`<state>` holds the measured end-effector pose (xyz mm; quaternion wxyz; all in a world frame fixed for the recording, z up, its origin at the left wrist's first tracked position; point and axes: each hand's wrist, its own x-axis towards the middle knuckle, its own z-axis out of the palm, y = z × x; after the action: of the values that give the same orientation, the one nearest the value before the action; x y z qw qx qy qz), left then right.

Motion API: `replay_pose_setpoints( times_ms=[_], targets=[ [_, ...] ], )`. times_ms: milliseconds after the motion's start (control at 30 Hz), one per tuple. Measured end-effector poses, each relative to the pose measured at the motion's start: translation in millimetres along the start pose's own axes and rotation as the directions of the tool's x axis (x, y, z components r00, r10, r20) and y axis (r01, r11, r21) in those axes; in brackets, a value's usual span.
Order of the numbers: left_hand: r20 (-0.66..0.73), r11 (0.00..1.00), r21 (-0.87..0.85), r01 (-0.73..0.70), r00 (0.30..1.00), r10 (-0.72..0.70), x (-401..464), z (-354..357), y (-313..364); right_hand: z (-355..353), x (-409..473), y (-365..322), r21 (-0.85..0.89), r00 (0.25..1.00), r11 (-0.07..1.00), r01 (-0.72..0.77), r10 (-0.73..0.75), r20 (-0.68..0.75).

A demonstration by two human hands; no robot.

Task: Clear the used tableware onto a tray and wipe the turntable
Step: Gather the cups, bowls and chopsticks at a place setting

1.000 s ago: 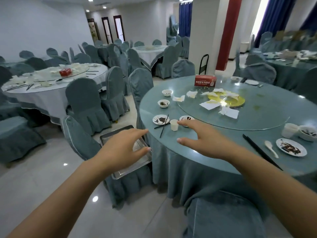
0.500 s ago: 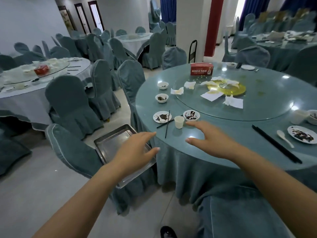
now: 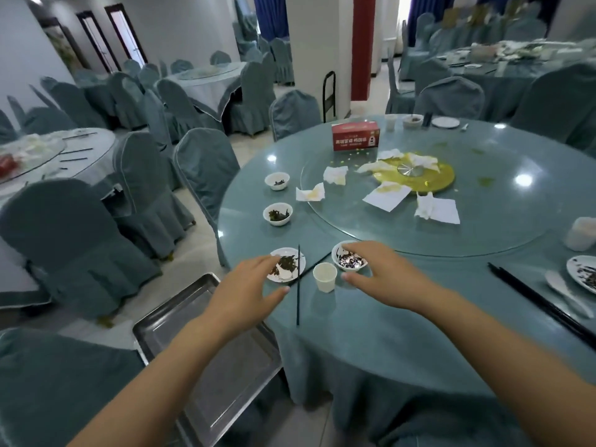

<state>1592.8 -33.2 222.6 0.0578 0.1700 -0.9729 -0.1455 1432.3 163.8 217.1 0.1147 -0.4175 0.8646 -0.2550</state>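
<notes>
My left hand (image 3: 246,285) hovers with fingers spread at the near edge of a small dirty plate (image 3: 288,268). My right hand (image 3: 383,274) reaches around a dirty white bowl (image 3: 350,260), fingers arched and holding nothing. A white cup (image 3: 324,277) stands between the hands, and black chopsticks (image 3: 298,285) lie beside the plate. Two more small bowls (image 3: 277,213) sit farther left on the round table (image 3: 371,324). The glass turntable (image 3: 483,227) carries crumpled napkins (image 3: 385,195) and a red tissue box (image 3: 354,136). A metal tray (image 3: 206,346) rests on a chair at lower left.
At the right lie long black chopsticks (image 3: 541,304), a white spoon (image 3: 562,290), a dirty plate (image 3: 583,274) and a plastic cup (image 3: 582,233). Blue-covered chairs (image 3: 206,166) ring the table. Other set tables stand to the left and back right.
The view has closed in on the table. Both hands have moved forward, the left to the small plate and the right to the dirty bowl.
</notes>
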Motion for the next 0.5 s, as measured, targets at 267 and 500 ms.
replay_pose_setpoints(
  times_ms=[267, 500],
  targets=[
    [0.014, 0.999, -0.032, -0.018, 1.000, 0.018, 87, 9, -37, -1, 77, 24, -0.008, 0.997, 0.998, -0.066, 0.066, 0.028],
    [0.067, 0.998, -0.033, -0.058, 0.996, 0.060, 161, 13, -85, 5, 146, 40, 0.044, 0.983, 0.983, -0.177, 0.175, 0.053]
  ],
)
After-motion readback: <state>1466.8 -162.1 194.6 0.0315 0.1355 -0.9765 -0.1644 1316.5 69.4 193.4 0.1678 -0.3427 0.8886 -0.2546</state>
